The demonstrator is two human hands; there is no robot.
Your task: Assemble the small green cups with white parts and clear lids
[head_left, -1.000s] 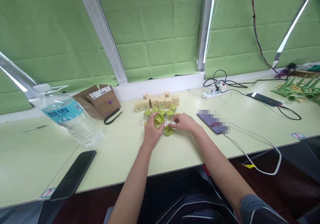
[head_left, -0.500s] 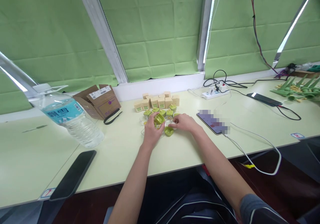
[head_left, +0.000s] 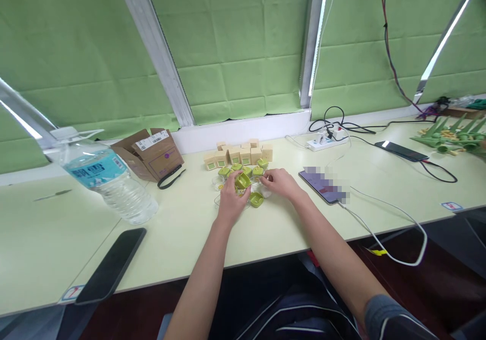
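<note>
**Left hand grips a green cup, right hand close beside it**

A long pale table runs under both forearms. Well out beyond the left hand lies a large water bottle on its side, with an open cardboard box behind it and a dark phone nearer the body. Just to the outside of the right hand is a lit phone on a white cable. Straight ahead of both hands stands a row of small tan boxes, and just in front of it a cluster of green cups. The left hand's thumb and fingers are curled closed around the green cup, lifted slightly at its fingertips. The right hand is loosely curled, fingertips drawn together near the cluster (whether they pinch anything cannot be told). One more loose green piece lies on the table between the two hands, just below the held cup.
</note>
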